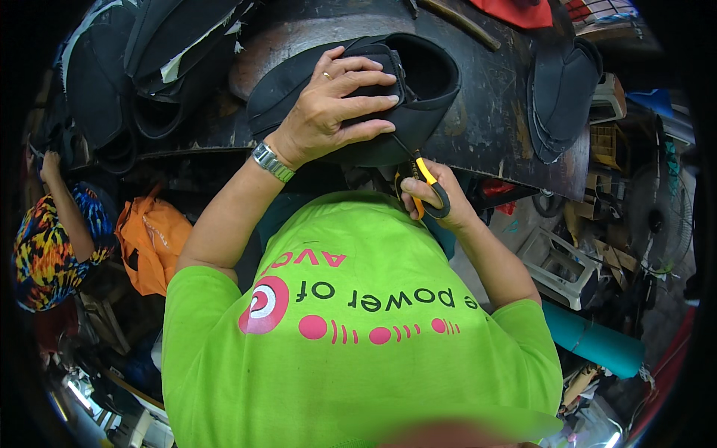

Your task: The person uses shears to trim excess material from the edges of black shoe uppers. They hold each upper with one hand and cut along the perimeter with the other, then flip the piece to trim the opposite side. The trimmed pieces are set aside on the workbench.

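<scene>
A black padded shoe upper (pixel 343 153) lies at the near edge of the dark worktable, its wide round opening on the right. My left hand (pixel 336 103) rests over it from above, fingers spread, with the fingertips on a stitched panel beside the opening. Below the upper's lower right side, my right hand (pixel 441 196) is closed round scissors (pixel 429 179) with yellow and black handles. Their dark blades point up and left toward the upper's lower edge, near my left thumb. Whether the blades touch the material, I cannot tell.
More black uppers (pixel 97 97) with ragged white edges are heaped at the left. Flat black pieces (pixel 564 97) lie stacked at the table's right end, near a wooden stick (pixel 459 22). An orange bag (pixel 153 239) and another person's arm (pixel 71 216) are at left; a fan (pixel 657 216) stands right.
</scene>
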Action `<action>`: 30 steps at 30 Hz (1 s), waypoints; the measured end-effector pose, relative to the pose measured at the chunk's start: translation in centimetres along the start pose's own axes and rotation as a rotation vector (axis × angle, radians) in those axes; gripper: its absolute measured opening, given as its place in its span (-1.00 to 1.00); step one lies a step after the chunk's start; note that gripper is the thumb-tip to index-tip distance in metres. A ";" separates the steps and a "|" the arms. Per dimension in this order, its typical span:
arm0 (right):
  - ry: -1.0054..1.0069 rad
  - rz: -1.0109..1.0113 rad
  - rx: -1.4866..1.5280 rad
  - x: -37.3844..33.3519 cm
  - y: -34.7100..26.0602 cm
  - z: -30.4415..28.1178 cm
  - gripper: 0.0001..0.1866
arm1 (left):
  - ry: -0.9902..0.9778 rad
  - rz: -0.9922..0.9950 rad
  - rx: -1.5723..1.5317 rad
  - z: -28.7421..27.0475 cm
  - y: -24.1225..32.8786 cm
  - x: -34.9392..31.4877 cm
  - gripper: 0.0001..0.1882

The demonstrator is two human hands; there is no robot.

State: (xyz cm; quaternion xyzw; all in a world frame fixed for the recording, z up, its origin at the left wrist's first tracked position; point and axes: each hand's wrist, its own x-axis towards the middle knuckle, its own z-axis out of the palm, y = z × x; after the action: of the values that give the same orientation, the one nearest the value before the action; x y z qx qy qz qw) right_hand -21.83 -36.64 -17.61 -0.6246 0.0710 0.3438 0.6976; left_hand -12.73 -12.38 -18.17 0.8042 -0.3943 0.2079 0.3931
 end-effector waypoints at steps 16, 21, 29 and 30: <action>-0.020 0.074 0.005 -1.7 1.6 -0.3 -0.68 | 0.039 -0.029 -0.050 -0.4 1.2 -1.1 -0.73; -0.025 0.058 0.054 -2.4 2.7 -0.6 -0.64 | 0.115 -0.052 -0.032 -0.1 1.1 -1.0 -0.74; -0.043 -0.028 0.076 -1.7 3.5 -0.4 -0.61 | 0.114 -0.047 -0.059 -0.3 0.8 -1.0 -0.73; -0.041 -0.023 0.084 -1.6 3.5 -0.3 -0.60 | 0.110 -0.050 -0.058 -0.3 0.9 -1.0 -0.73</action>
State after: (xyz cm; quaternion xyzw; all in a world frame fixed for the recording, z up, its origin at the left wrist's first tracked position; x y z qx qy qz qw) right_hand -24.93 -37.65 -19.68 -0.5883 0.0639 0.3455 0.7284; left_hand -14.01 -11.99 -18.23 0.7893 -0.3579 0.2304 0.4425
